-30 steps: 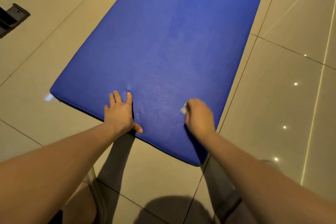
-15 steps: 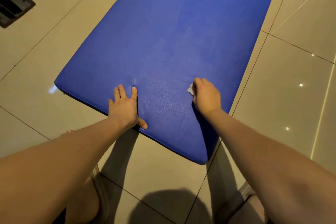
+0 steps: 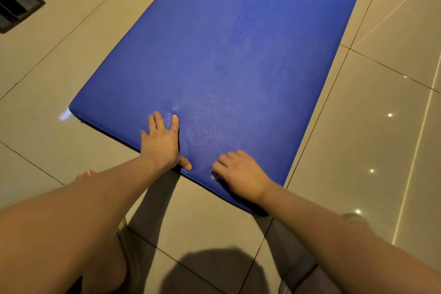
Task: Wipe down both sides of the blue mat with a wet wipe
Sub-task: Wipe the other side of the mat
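Left hand (image 3: 162, 144), fingers spread, is pinning the mat (image 3: 238, 43) as right hand (image 3: 241, 174), curled round a wipe (image 3: 212, 176), is working its near edge, the length running away ahead.

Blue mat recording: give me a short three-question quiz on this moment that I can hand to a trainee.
1. True or false: the left hand rests flat on the blue mat with its fingers straight.
2. Which part of the mat is the right hand on? A) the near end B) the far end C) the middle
3. Fill in: the white scrap showing under the right hand is the ____.

Key: 1 true. 2 A. 3 wet wipe.
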### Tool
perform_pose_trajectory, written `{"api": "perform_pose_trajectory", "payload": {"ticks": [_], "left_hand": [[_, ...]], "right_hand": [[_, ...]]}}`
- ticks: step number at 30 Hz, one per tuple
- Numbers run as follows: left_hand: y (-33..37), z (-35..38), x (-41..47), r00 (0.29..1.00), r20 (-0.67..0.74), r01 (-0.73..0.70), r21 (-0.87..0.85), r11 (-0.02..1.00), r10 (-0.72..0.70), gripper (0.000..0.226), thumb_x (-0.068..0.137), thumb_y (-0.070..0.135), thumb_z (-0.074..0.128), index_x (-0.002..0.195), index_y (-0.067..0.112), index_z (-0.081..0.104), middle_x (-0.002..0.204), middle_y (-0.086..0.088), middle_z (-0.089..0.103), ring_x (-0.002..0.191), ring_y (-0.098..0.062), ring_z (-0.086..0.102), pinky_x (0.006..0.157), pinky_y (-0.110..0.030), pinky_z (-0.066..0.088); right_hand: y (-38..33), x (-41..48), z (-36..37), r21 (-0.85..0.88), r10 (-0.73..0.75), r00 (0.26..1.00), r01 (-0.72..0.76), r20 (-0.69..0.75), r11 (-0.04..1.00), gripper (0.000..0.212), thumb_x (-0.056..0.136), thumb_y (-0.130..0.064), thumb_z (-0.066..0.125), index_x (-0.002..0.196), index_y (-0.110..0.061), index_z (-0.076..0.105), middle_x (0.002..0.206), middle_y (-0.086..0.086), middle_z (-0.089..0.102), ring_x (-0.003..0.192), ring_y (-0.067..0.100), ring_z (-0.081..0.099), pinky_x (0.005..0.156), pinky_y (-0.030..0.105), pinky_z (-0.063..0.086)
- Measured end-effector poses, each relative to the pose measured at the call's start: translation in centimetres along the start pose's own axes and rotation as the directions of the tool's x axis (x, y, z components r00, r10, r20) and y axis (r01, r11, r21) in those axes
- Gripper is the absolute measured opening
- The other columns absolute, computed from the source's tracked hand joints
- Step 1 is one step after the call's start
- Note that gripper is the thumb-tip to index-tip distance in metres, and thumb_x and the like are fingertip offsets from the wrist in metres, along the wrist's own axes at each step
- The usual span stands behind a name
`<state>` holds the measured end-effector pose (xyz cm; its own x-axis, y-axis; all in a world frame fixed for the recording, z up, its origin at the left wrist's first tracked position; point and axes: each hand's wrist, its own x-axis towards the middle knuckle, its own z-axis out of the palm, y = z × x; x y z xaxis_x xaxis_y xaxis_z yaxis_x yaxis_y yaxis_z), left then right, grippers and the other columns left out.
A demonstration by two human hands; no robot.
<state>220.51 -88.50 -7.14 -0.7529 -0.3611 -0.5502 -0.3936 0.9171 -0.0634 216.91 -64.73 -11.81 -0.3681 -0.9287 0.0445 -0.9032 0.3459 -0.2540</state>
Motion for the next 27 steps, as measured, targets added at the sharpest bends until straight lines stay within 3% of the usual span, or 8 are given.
{"api": "perform_pose_trajectory", "payload": {"ticks": [3, 6, 9, 12, 16, 19, 23, 27], "left_hand": [[-0.2, 0.1, 0.0, 1.000, -0.009, -0.009, -0.002, 1.000, 0.009, 0.150, 0.052, 0.082, 0.077, 0.160, 0.021, -0.006, 0.164, -0.026, -0.008, 0.152, -0.045, -0.005, 0.120, -0.061, 0.024], [-0.2, 0.1, 0.0, 1.000, -0.010, -0.012, -0.009, 1.000, 0.012, 0.149, 0.052, 0.082, 0.078, 0.160, 0.021, -0.006, 0.164, -0.025, -0.008, 0.153, -0.045, -0.006, 0.120, -0.061, 0.023], [-0.2, 0.2, 0.1, 1.000, -0.006, -0.014, -0.014, 1.000, 0.014, 0.150, 0.052, 0.082, 0.078, 0.160, 0.021, -0.006, 0.164, -0.025, -0.008, 0.153, -0.045, -0.006, 0.120, -0.061, 0.023], [-0.2, 0.1, 0.0, 1.000, -0.004, -0.006, -0.010, 1.000, 0.006, 0.152, 0.049, 0.082, 0.079, 0.160, 0.020, -0.007, 0.164, -0.026, -0.009, 0.152, -0.045, -0.007, 0.120, -0.061, 0.023], [0.0, 0.1, 0.0, 1.000, -0.004, -0.002, 0.001, 1.000, 0.002, 0.154, 0.048, 0.083, 0.078, 0.160, 0.020, -0.007, 0.164, -0.027, -0.010, 0.152, -0.046, -0.007, 0.120, -0.061, 0.021], [-0.1, 0.2, -0.1, 1.000, -0.014, -0.004, 0.000, 1.000, 0.004, 0.154, 0.048, 0.083, 0.078, 0.160, 0.020, -0.007, 0.164, -0.028, -0.009, 0.152, -0.046, -0.007, 0.120, -0.061, 0.022], [-0.3, 0.4, 0.1, 1.000, -0.006, -0.006, -0.013, 1.000, 0.006, 0.152, 0.051, 0.082, 0.078, 0.160, 0.021, -0.008, 0.164, -0.027, -0.010, 0.152, -0.045, -0.007, 0.120, -0.060, 0.021], [-0.3, 0.4, 0.2, 1.000, -0.007, -0.013, -0.019, 1.000, 0.013, 0.151, 0.052, 0.082, 0.078, 0.160, 0.021, -0.007, 0.164, -0.026, -0.010, 0.152, -0.045, -0.008, 0.121, -0.061, 0.020]], "right_hand": [[3.2, 2.4, -0.3, -0.047, 0.229, 0.969, -0.234, -0.093, 0.971, 0.010, 0.085, -0.015, 0.067, 0.086, -0.017, 0.058, 0.076, 0.004, 0.053, 0.064, 0.028, 0.049, 0.060, 0.033, 0.028], [5.5, 4.3, -1.1, -0.011, 0.549, 0.823, -0.556, -0.147, 0.831, 0.022, 0.078, -0.009, 0.074, 0.085, -0.016, 0.054, 0.076, 0.005, 0.053, 0.065, 0.031, 0.051, 0.062, 0.033, 0.025], [3.6, 5.2, -1.4, 0.097, 0.711, 0.685, -0.706, -0.155, 0.701, 0.017, 0.084, -0.007, 0.069, 0.083, -0.014, 0.053, 0.077, 0.006, 0.056, 0.063, 0.030, 0.047, 0.061, 0.034, 0.026], [-2.5, 3.7, -0.7, 0.203, 0.656, 0.753, -0.635, -0.053, 0.745, 0.016, 0.079, -0.003, 0.068, 0.082, -0.015, 0.059, 0.078, 0.005, 0.059, 0.066, 0.029, 0.054, 0.060, 0.035, 0.035], [-6.9, 0.0, -0.2, 0.153, 0.281, 0.958, -0.286, 0.057, 0.946, 0.009, 0.088, -0.019, 0.068, 0.090, -0.019, 0.059, 0.080, 0.000, 0.055, 0.071, 0.023, 0.053, 0.067, 0.034, 0.036], [-4.5, 0.8, -0.8, 0.065, 0.081, 0.993, -0.087, 0.089, 0.994, 0.007, 0.092, -0.027, 0.062, 0.090, -0.021, 0.060, 0.081, -0.001, 0.057, 0.072, 0.022, 0.053, 0.070, 0.036, 0.036], [2.9, 4.6, -1.7, 0.001, 0.429, 0.903, -0.429, -0.021, 0.903, 0.021, 0.076, -0.006, 0.067, 0.085, -0.024, 0.059, 0.087, -0.003, 0.066, 0.078, 0.028, 0.062, 0.066, 0.036, 0.034], [6.7, 5.9, -2.0, 0.038, 0.699, 0.702, -0.702, -0.134, 0.712, 0.013, 0.094, -0.023, 0.063, 0.088, -0.013, 0.056, 0.085, 0.008, 0.060, 0.070, 0.032, 0.053, 0.066, 0.037, 0.031]]}}
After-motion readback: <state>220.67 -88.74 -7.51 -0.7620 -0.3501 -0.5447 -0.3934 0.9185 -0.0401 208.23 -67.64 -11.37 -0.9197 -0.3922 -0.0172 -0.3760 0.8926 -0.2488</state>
